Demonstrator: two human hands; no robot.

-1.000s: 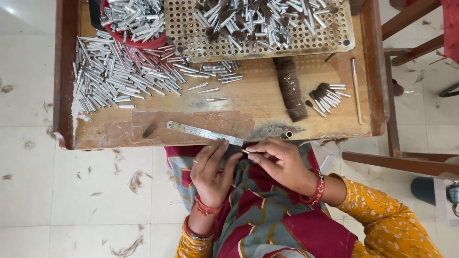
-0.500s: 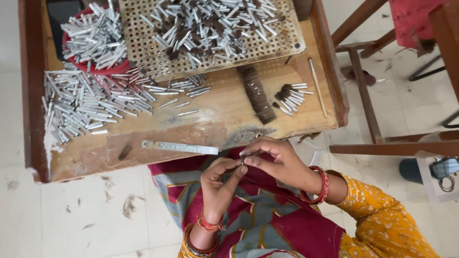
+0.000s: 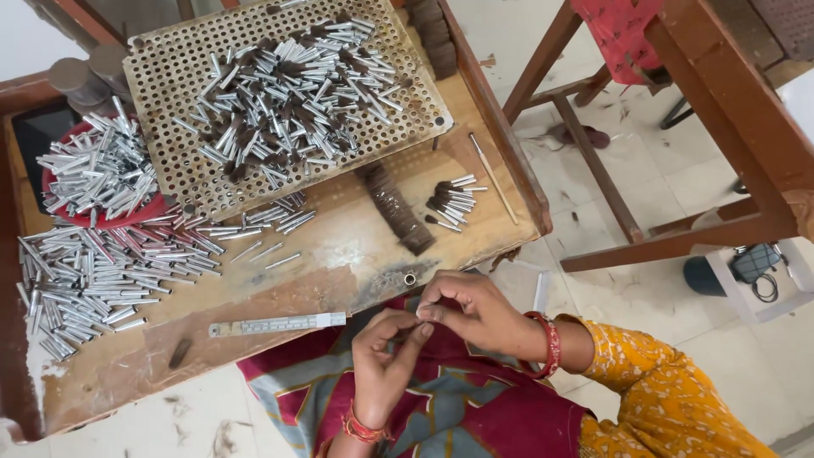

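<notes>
Hands meeting just off the wooden table [image 3: 254, 339] edge, at 6 o'clock in view. Left hand [image 3: 381, 365] and right hand [image 3: 471, 314] fingertips pinched together on something too small to identify. Metal ruler [image 3: 278, 323] lying at 9 o'clock from them; loose silver tubes [image 3: 102, 271] heaped farther out, toward 10 o'clock.

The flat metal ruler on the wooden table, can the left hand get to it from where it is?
Probably yes. The flat metal ruler lies bare near the wooden table's front edge, just beside the left hand, with nothing between them. But that hand's fingertips meet the right hand around something small, so it looks busy.
</notes>
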